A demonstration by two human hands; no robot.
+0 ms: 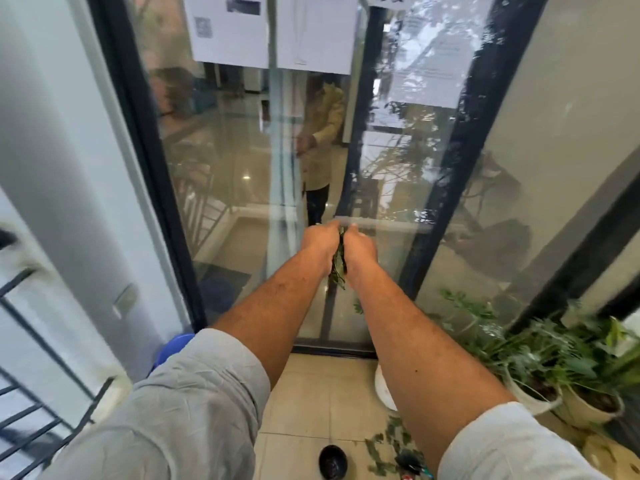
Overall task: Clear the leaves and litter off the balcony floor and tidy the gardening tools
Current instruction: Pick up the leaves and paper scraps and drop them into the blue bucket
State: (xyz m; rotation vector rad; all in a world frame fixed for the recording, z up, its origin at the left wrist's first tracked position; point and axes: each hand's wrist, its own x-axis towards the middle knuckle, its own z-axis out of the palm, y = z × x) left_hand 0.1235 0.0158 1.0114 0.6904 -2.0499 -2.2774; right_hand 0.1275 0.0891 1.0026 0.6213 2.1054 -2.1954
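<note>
Pressing leaves (pixel 338 261) between both hands, arms outstretched.
Left hand (pixel 320 244) and right hand (pixel 360 249) fingers curled around the bunch; loose leaves (pixel 384 445) lay on floor (pixel 311 393).

— What covers the balcony floor (pixel 304 393)?
— Pale square tiles, running up to the glass door's dark sill.
— And on the tiles?
— Scattered green leaves (pixel 384 448) at lower right, a small black bowl (pixel 332 462) beside them, a white container (pixel 384 393) partly hidden, and potted plants (pixel 540 386) along the right.
</note>
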